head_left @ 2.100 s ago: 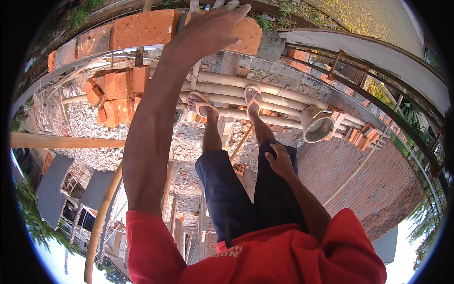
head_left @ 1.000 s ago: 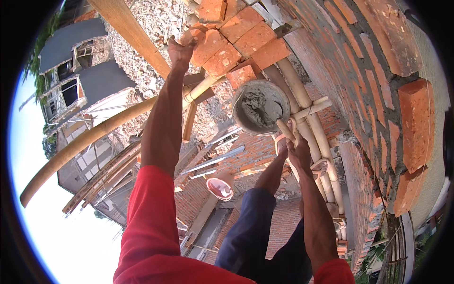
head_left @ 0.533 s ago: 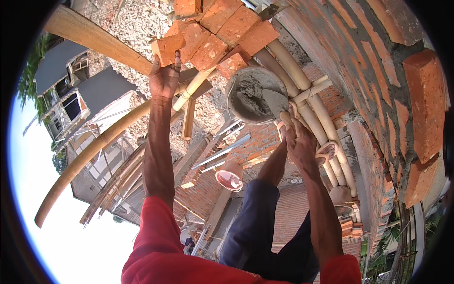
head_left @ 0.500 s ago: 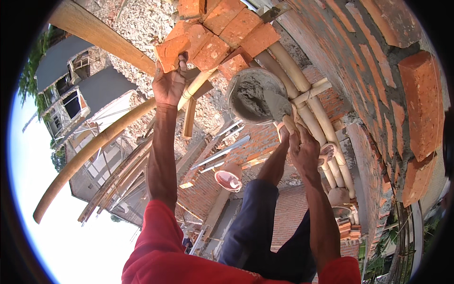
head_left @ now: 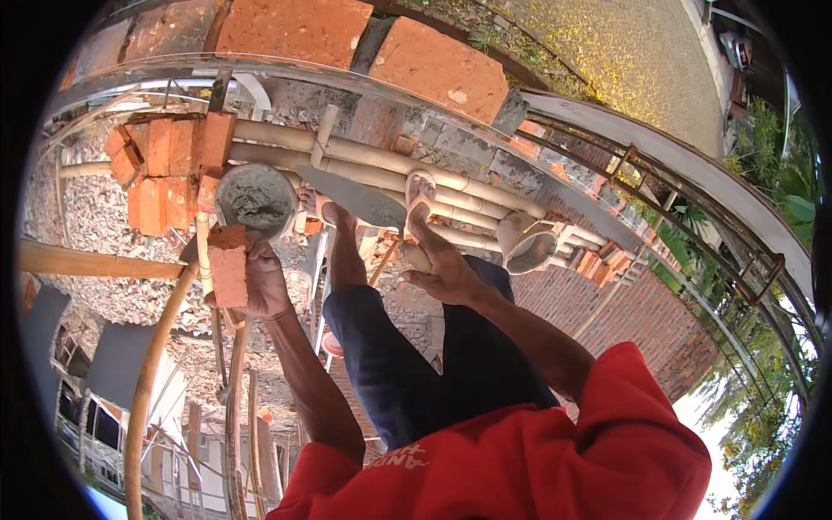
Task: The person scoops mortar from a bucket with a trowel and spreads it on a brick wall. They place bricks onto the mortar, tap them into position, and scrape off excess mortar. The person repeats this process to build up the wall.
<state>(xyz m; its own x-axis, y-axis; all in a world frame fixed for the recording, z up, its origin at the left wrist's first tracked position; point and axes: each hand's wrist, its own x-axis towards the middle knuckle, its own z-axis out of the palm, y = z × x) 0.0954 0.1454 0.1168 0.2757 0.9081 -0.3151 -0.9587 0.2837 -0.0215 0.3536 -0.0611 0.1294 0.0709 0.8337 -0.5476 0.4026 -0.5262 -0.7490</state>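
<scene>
An orange-red brick [head_left: 230, 276] is gripped in my left hand [head_left: 269, 279], its thumb along the brick's side. Just beyond it stands a round bucket [head_left: 283, 227] with grey mortar [head_left: 256, 198] in it. My right hand [head_left: 451, 276] is closed on the wooden handle of a trowel [head_left: 357, 198]. The long grey blade points left toward the bucket, clear of its mortar. Past the blade, along the top of the view, runs a brick wall [head_left: 438, 68] with grey mortar between its bricks.
Bamboo poles [head_left: 381, 173] form a walkway under my sandalled feet. Stacked bricks [head_left: 169, 156] lie at the left, beside the bucket. A second bucket [head_left: 530, 251] and more bricks [head_left: 598, 267] are to the right. A slanting bamboo pole [head_left: 156, 364] and a timber beam [head_left: 108, 262] cross the left side.
The view has turned, bringing the wall across the top. The trowel has come out of the mortar bucket and over to the right. The brick is still in my left hand.
</scene>
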